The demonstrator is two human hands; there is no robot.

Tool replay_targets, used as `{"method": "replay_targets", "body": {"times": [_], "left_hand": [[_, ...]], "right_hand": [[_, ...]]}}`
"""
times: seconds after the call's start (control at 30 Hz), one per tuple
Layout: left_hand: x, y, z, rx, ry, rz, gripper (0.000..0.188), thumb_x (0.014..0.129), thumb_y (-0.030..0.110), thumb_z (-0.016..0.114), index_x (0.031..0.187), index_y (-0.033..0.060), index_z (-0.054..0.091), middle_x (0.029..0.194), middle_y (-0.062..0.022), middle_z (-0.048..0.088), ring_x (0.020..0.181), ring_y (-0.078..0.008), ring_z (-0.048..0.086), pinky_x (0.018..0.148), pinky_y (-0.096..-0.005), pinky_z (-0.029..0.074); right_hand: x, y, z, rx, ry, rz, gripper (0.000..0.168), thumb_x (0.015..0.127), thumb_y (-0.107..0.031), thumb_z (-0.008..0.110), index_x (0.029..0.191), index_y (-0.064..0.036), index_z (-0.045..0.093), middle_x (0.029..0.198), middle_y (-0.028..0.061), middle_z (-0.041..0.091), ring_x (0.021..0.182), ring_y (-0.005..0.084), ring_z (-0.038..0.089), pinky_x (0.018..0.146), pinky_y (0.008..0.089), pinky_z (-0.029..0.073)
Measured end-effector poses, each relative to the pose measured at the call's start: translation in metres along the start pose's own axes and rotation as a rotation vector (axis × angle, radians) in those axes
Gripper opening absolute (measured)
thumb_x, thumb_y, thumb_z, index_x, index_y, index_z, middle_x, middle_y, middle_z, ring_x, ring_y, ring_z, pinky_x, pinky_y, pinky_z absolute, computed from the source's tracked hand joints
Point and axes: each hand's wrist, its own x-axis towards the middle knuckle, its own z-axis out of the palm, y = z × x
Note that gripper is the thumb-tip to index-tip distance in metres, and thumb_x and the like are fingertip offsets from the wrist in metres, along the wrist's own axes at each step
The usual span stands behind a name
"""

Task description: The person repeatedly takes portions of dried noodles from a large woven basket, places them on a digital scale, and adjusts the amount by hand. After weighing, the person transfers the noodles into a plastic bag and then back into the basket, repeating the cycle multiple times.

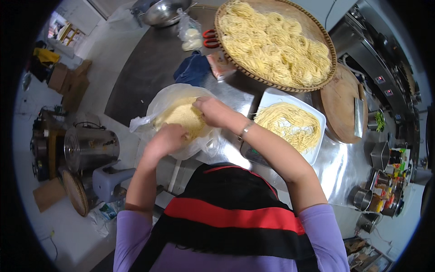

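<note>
A translucent plastic bag (163,99) lies wide at the mouth before me, with pale yellow crumbly material (180,114) inside. My left hand (168,139) is at the bag's near left side, its fingers bent over the crumbs and blurred. At the far right side of the crumbs is my right hand (215,110), fingers curled downward. Whether either hand grips crumbs or plastic is hidden. To the right, a white rectangular tray (321,127) holds a loose ring of thin yellow noodles (289,115).
Bundled noodles (272,46) cover a round woven tray (331,73) at the back. A cleaver (358,117) rests on a round wooden board (340,102). Red-handled scissors (210,42), a dark blue cloth (192,68) and a printed packet (221,64) lie behind the bag.
</note>
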Motion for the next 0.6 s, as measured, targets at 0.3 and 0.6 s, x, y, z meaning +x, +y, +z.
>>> {"method": "replay_targets", "body": {"times": [0.3, 0.6], "left_hand": [[0.003, 0.008, 0.017, 0.134, -0.234, -0.046, 0.021, 0.079, 0.018, 0.053, 0.087, 0.0068, 0.068, 0.086, -0.0168, 0.064, 0.088, -0.0339, 0.061, 0.085, -0.0469, 0.039], [0.006, 0.07, -0.05, 0.063, 0.006, 0.033, 0.029, 0.08, 0.026, 0.06, 0.098, 0.0031, 0.064, 0.095, -0.0167, 0.062, 0.088, -0.0366, 0.061, 0.079, -0.0448, 0.049]], "right_hand": [[-0.215, 0.059, -0.103, -0.318, 0.475, 0.388, 0.026, 0.07, 0.004, 0.062, 0.094, -0.005, 0.068, 0.115, 0.0179, 0.058, 0.106, 0.0349, 0.054, 0.09, 0.0392, 0.048], [-0.265, 0.095, -0.108, -0.45, 0.477, 0.432, 0.024, 0.066, 0.002, 0.067, 0.089, -0.002, 0.065, 0.11, 0.0146, 0.059, 0.106, 0.0334, 0.053, 0.089, 0.0398, 0.047]]}}
